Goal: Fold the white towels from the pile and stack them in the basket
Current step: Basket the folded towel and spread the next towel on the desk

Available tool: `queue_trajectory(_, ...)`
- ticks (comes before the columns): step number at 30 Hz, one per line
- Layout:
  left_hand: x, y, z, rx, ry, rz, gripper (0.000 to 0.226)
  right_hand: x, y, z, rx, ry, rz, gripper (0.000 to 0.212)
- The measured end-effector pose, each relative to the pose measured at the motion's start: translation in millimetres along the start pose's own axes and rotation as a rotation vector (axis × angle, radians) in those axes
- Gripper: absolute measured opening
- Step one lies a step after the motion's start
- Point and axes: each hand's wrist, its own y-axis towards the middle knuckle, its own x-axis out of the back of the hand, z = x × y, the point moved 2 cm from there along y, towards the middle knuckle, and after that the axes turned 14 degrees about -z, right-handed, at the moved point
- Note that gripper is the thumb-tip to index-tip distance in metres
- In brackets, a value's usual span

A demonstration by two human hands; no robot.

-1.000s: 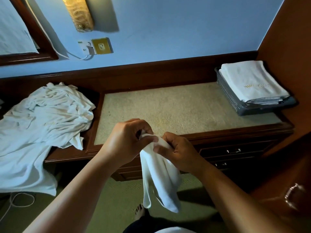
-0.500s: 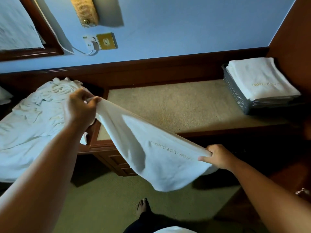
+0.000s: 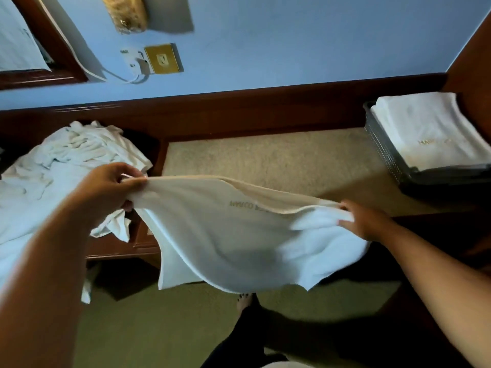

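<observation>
A wooden desk [image 3: 265, 160] with a beige top runs along the wall, beyond the fingers of both hands. The pile [image 3: 66, 166] of white towels lies on its dark wooden end, just behind the left fingers [image 3: 132, 179], and hangs over the front edge. The basket [image 3: 382, 152] stands on the beige top, well beyond the right fingers [image 3: 345, 207], and holds folded towels [image 3: 425, 128]. Below the fingers is green floor [image 3: 159, 328].

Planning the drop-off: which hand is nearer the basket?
Right. The right hand grips the towel short of the basket; the left hand holds its other end beside the pile.
</observation>
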Motion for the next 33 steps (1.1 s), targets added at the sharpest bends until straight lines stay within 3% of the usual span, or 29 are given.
queue_trajectory(2,-11.3,-8.1,-17.5,-0.033,0.029,0.189,0.009,-14.2,2.1,-3.5,-0.013,-0.045,0.117,0.054)
queue_trajectory(4,-19.3,-17.8,-35.3,-0.032,-0.007,0.252,0.013,-26.1,0.1,-7.9,-0.025,-0.128,0.196,0.065)
queue_trajectory(9,-33.1,-50.7,-67.8,0.003,-0.2,0.439,0.022,-40.6,-9.2,-6.5,-0.072,-0.11,0.15,0.025)
queue_trajectory(11,-43.0,-69.7,-71.1,0.07,-0.381,0.511,0.026,-40.1,-19.9,18.7,-0.049,-0.055,0.108,0.032)
queue_trajectory(14,-66.2,-102.1,-69.4,0.193,-0.547,0.514,0.025,-22.7,-60.8,83.0,0.02,0.285,0.126,0.062)
queue_trajectory(17,-95.5,-147.6,-75.0,0.277,-0.621,0.497,0.026,0.3,-116.7,153.0,0.103,0.7,0.184,0.079)
queue_trajectory(19,-110.6,-174.4,-78.3,0.285,-0.646,0.473,0.024,2.3,-139.7,181.3,0.173,0.78,0.015,0.08)
queue_trajectory(21,-114.9,-192.6,-80.2,0.274,-0.658,0.424,0.022,-0.3,-147.8,190.6,0.201,0.827,-0.258,0.048)
queue_trajectory(23,-109.9,-202.1,-82.6,0.253,-0.683,0.408,0.018,1.4,-150.3,190.9,0.235,0.836,-0.399,0.02)
queue_trajectory(30,-76.6,-224.9,-86.6,0.223,-0.908,0.595,0.002,16.3,-172.5,196.7,0.366,0.969,-0.389,0.022)
queue_trajectory(33,-68.2,-227.6,-84.1,0.133,-0.935,0.643,0.025,21.0,-184.4,205.0,0.265,1.117,-0.357,0.038)
